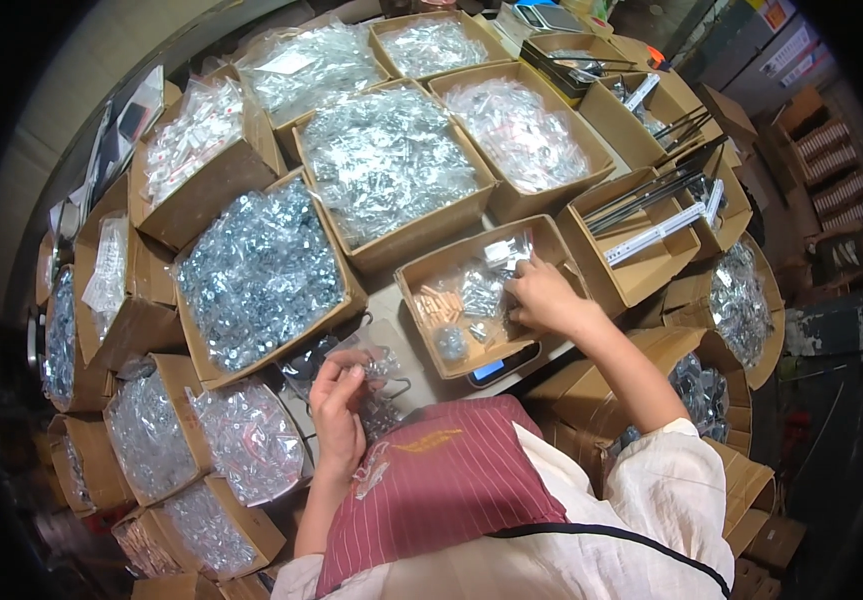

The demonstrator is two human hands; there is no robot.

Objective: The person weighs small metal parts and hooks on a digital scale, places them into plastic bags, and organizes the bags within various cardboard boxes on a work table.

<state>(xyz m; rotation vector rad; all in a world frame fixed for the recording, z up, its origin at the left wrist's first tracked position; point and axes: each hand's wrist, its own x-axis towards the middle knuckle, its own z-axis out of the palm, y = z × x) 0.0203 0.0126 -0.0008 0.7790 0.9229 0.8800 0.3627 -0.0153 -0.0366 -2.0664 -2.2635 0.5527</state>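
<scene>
Inside the small box (499, 352), mid-table on a scale (491, 369), the right hand (543, 295) has its fingers curled down at bagged metal parts (483, 287), beside wood dowels (439, 306); can't tell if anything's gripped. Left hand (337, 405) is outside, pinching a clear bag (376, 361). Reads as a pick step; next move calls for a firm fingertip grip and a lift over the rim. Watch the rod box (639, 278) close on the right. Open room: bare table strip (388, 306) on the left.
</scene>
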